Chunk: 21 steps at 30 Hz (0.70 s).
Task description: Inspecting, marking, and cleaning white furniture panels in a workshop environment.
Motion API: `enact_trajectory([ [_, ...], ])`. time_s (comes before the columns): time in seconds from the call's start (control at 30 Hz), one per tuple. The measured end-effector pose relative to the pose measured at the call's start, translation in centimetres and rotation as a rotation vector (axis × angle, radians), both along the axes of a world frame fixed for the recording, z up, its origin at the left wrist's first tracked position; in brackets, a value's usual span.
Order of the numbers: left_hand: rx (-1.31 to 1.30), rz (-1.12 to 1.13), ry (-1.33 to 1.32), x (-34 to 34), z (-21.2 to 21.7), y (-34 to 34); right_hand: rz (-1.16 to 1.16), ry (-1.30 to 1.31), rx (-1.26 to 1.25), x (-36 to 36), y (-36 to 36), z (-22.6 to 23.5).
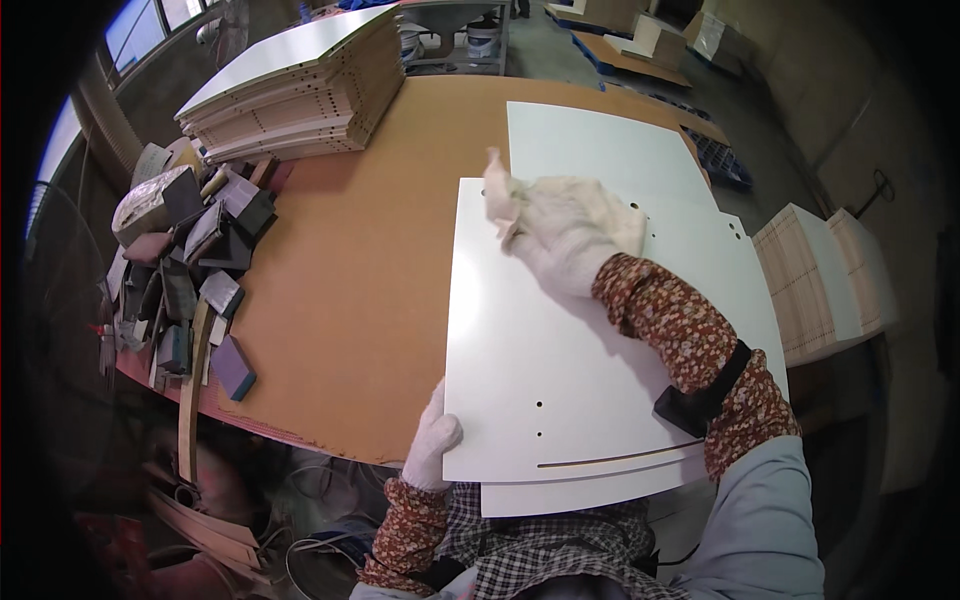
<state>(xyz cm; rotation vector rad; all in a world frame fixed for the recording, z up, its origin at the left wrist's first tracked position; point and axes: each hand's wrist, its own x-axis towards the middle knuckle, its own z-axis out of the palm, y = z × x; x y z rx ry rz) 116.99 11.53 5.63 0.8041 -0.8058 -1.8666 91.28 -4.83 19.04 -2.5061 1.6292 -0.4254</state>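
A white panel (560,350) with drilled holes and a slot along its near edge lies in front of me on other white panels (600,135). My left hand (434,445), in a white glove, grips its near left edge, with the thumb on top and the fingers out of sight below. My right hand (570,250), gloved too, presses a cream cloth (503,205) flat on the panel's far part. Folds of the cloth stick out beyond the fingers, slightly blurred. A black band (710,395) circles my right forearm over a flowered sleeve.
The panels rest on a brown board-topped table (340,290). At its far left stands a stack of drilled panels (300,90). Sanding blocks (233,367) and scraps pile up along the left edge, beside a wooden strip (193,390). More stacked panels (815,280) stand at the right.
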Motion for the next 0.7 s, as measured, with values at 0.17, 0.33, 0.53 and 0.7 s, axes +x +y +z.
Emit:
enact_trajectory([
  [0.17,-0.038,-0.065,0.015,-0.3,2.2,-1.3,-0.437,0.029,-0.025,-8.3,-3.5,-3.0],
  [0.33,0.003,-0.053,-0.001,0.3,2.4,-1.1,-0.229,-0.048,-0.068,-5.4,-2.1,-4.2],
  [0.53,-0.001,-0.108,0.045,-1.0,0.5,-1.6,0.209,-0.409,-0.022,1.0,0.4,-1.4],
  [0.7,0.017,0.047,0.075,-0.4,-0.1,-1.2,0.179,-0.447,0.04,-2.6,0.2,-1.9],
])
